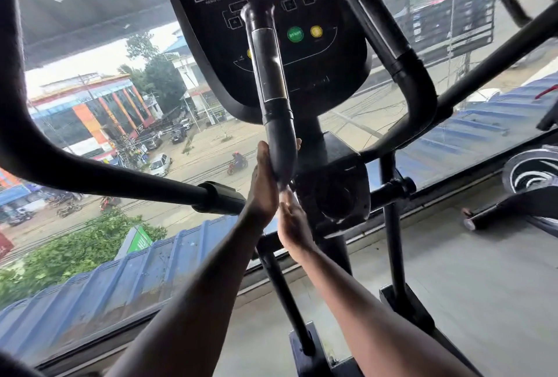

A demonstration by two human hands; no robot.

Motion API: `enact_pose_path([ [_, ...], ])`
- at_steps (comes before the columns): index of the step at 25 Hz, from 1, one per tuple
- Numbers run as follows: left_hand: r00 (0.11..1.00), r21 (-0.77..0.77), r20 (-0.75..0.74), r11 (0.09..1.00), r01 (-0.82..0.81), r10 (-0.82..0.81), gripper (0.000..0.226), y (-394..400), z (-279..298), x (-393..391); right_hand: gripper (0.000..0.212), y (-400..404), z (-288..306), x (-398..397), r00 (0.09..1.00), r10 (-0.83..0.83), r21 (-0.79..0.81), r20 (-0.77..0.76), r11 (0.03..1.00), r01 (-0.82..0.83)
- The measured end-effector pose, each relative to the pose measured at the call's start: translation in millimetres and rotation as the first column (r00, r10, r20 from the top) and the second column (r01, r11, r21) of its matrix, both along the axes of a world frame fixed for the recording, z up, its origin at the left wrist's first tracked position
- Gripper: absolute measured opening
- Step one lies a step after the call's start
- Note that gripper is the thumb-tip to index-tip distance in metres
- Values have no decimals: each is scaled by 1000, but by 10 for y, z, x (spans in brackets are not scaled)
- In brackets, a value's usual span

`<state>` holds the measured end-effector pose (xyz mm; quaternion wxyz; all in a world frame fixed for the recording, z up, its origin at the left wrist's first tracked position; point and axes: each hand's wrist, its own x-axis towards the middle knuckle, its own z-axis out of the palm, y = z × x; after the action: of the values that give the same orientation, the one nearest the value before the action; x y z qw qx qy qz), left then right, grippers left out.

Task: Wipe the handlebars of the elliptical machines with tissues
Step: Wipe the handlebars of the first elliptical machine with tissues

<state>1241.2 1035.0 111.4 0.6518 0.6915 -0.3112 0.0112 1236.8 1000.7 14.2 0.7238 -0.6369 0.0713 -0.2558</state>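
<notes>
Your two forearms reach up from the bottom of the view and meet at the lower end of the left inner handlebar (273,111). Your left hand (264,183) lies flat against its left side, fingers straight and wrapped partway behind the tube, while your right hand (291,219) sits just below the bar's end, fingers loosely extended; blur hides whether a tissue is pinched there, so I cannot tell. To wipe well, cup the tissue fully round the tube and draw it upward in one steady pass over the silver sensor strip, turning your wrist to reach the back. Beyond your hands, the console (271,14) stands behind the bar. The right inner handlebar (392,41) is well apart, untouched, and the long moving arm (99,177) crosses at your left.
</notes>
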Motion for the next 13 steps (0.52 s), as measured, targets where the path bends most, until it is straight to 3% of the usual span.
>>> enact_pose_path([
  [8,980,270,45,942,-198,193,51,81,-202,150,56,-175,10,486,955,106,-91,-279,987,-136],
  [11,979,335,58,920,-204,196,60,95,-158,171,40,-158,13,501,955,40,-98,-294,993,-72],
  [13,976,367,25,907,-209,215,51,97,-177,191,27,-184,36,373,967,-24,-93,-254,996,0],
])
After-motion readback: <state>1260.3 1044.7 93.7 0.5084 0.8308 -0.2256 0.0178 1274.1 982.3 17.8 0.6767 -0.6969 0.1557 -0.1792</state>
